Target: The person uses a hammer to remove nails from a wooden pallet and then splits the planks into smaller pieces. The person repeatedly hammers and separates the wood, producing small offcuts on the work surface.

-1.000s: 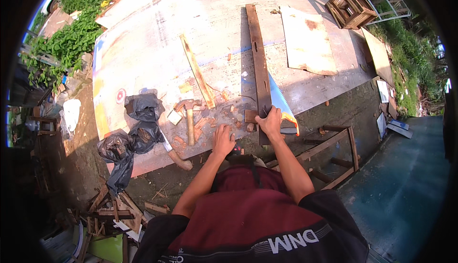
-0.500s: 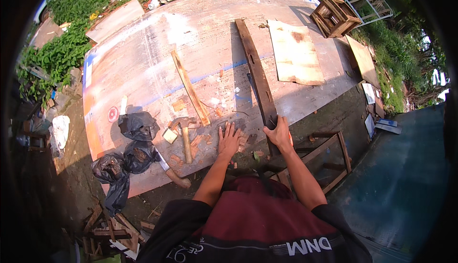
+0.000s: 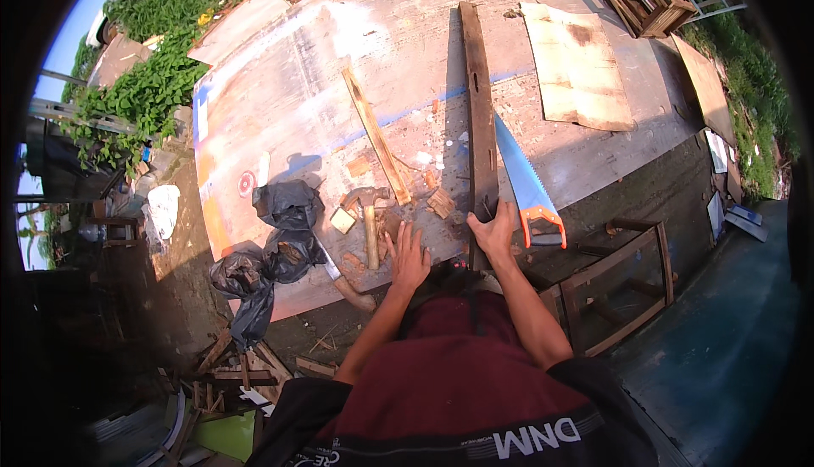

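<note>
Right fingers [image 3: 504, 211] clasp the dark plank [image 3: 481, 128], saw [image 3: 527, 183] alongside. Left fingers [image 3: 405, 235] rest spread on the table [image 3: 280, 128], hammer [image 3: 371, 234] to their left, wood block [image 3: 441, 202] between them and plank.

The plank [image 3: 480, 102] is rough, matt wood, the saw [image 3: 527, 182] to its right has a smooth metal blade [image 3: 517, 162], and the bags [image 3: 288, 204] to its left are glossy, wrinkled plastic.

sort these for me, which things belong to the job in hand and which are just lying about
Belonging to the job:
dark plank, held by the right hand
saw beside it, probably
hammer near the left hand, possibly

Just lying about, seemingly:
black plastic bags
light board
wooden crate
wooden frame
</note>
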The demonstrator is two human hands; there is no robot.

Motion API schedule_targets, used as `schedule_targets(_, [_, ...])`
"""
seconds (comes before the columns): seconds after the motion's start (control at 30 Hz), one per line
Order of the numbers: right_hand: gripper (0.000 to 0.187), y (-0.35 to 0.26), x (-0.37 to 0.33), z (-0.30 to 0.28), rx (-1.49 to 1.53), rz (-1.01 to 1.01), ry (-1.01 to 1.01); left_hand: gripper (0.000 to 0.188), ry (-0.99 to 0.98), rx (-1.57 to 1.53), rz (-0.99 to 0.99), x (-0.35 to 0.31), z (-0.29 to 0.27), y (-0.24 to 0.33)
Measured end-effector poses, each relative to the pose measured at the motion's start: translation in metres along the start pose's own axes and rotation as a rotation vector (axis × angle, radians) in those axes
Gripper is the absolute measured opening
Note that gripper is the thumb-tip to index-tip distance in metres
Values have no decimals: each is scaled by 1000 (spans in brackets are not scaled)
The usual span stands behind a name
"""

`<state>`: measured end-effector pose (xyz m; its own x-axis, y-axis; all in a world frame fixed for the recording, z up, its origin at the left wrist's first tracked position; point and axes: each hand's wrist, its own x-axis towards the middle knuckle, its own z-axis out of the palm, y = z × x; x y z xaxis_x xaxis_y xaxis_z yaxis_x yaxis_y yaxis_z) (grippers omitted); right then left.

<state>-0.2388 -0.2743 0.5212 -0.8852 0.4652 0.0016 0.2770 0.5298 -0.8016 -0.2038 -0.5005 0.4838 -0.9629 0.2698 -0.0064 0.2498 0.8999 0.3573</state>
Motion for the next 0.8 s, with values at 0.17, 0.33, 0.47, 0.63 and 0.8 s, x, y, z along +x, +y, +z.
schedule_targets(0.17, [59, 2, 1, 3, 29, -4, 35, 41, 61, -357, -56, 6, -1, 6])
schedule_targets(0.33, [60, 1, 1, -18, 87, 0, -14, 48, -215, -1136, -591, 64, 18, 5])
schedule_targets(0.47, [52, 1, 13, -37, 515, 164, -164, 77, -418, -1475, -633, 152, -19, 105])
schedule_targets(0.63, [39, 4, 9, -52, 1079, 554, -467, 77, -492, -1517, -571, 210, 18, 123])
schedule_targets(0.8, [51, 30, 9, -60, 1150, 726, -514, 73, -209, -1327, -649, 193, -5, 170])
